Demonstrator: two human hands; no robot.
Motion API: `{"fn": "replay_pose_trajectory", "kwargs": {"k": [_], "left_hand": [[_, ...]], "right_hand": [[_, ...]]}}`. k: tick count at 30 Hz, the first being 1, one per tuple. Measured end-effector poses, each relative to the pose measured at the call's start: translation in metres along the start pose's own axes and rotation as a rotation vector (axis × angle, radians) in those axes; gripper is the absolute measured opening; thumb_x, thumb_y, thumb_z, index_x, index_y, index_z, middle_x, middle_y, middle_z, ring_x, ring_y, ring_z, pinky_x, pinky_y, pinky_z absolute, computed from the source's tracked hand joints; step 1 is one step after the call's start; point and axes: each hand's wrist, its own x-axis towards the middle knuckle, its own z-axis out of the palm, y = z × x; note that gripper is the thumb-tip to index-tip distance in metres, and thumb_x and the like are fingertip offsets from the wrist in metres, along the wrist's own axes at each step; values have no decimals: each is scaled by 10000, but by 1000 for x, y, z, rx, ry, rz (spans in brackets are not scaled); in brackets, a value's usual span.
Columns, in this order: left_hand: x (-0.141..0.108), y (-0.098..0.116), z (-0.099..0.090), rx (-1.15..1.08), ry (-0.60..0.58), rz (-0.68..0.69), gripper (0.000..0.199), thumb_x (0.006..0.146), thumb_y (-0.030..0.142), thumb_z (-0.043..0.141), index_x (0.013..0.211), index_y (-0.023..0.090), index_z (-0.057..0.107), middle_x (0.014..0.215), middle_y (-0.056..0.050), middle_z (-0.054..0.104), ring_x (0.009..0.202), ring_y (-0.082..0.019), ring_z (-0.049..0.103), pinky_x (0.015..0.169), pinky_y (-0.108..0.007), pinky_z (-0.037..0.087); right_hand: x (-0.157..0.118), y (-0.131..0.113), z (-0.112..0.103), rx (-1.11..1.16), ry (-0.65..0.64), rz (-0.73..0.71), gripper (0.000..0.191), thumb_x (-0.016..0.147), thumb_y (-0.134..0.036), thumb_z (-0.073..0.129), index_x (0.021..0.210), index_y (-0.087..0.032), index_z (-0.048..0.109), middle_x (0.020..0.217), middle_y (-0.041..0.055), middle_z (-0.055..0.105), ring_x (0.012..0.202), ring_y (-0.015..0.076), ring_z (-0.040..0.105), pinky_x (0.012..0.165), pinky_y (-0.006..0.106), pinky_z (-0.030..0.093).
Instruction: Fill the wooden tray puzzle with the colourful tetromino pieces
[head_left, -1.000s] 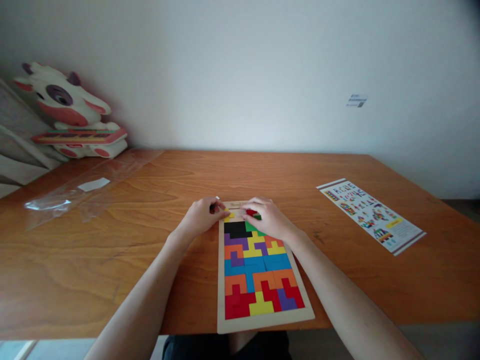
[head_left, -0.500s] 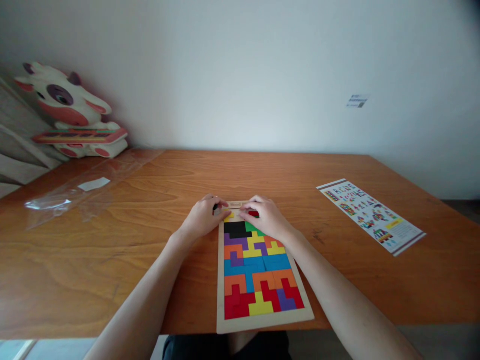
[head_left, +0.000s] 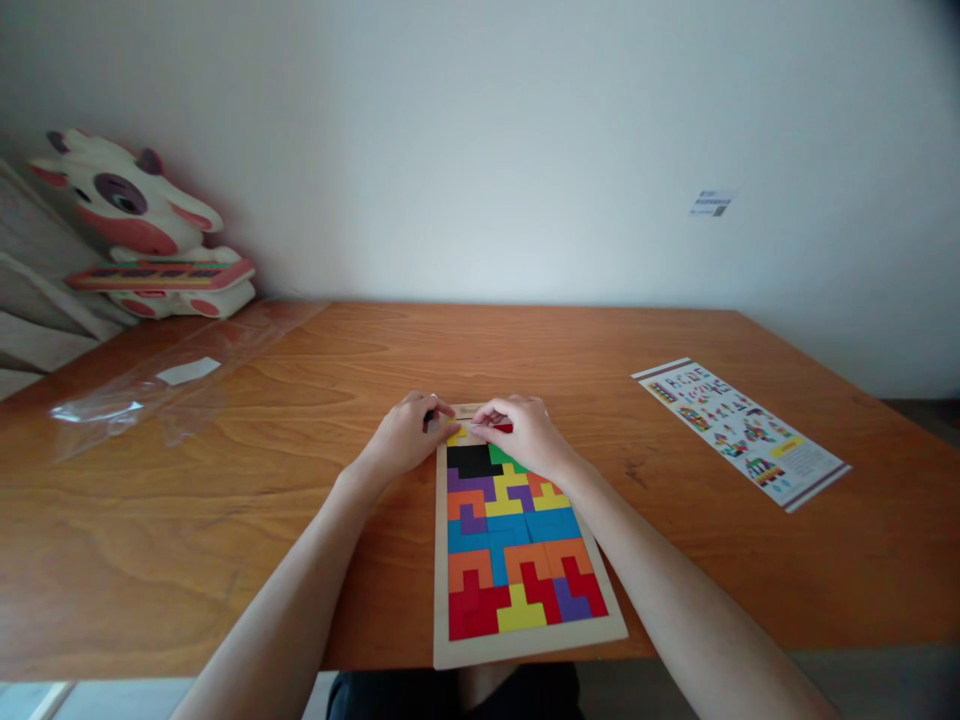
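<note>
A wooden puzzle board (head_left: 442,560) lies before me, filled over most of its length with flat coloured block pieces. At its far left corner, the thumb and index finger of my left hand (head_left: 405,436) close around a yellow piece (head_left: 457,436). My right hand (head_left: 529,436) bends over the far end of the board, thumb and index finger drawn together. A red piece (head_left: 501,427) shows between those fingers; whether they grip it is unclear. Black pieces (head_left: 471,462) and a green piece (head_left: 504,458) sit just nearer to me. My right hand hides the board's far right corner.
On the right of the wooden table (head_left: 360,350) lies a printed pattern sheet (head_left: 742,435). Clear plastic wrapping (head_left: 127,405) spreads over the left side. A cow-shaped toy keyboard (head_left: 161,275) stands at the back left, by the wall.
My right hand has shifted slightly left, its fingertips nearer to the left hand. The left hand stays at the yellow piece. Otherwise the board looks unchanged.
</note>
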Motion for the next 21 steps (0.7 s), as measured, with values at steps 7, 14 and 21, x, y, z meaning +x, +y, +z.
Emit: {"fn": "replay_pose_trajectory", "kwargs": {"k": [7,14,21], "left_hand": [[0,1,0,12,4,3,258,813,408,640,939,191,699,856,-46,599,766,-176,573,709,-283,426],[-2,6,-1,44,15,4,302,842,472,588,936,202,686,861,-44,603,780,-180,584,727,-293,438],[-3,7,-2,40,-3,-34,360,759,514,669,953,212,668,910,-39,588,794,-184,579,733,-297,446]], "right_hand": [[0,-2,13,-92,-22,-50,106,830,-380,715,841,-286,763,882,17,724,892,194,626,858,385,371],[0,6,3,-114,31,-46,131,896,-347,637,923,-271,740,901,24,708,901,188,621,868,381,387],[-2,22,-14,-92,-29,32,131,836,-347,702,890,-231,732,939,53,679,907,197,636,854,368,454]]}}
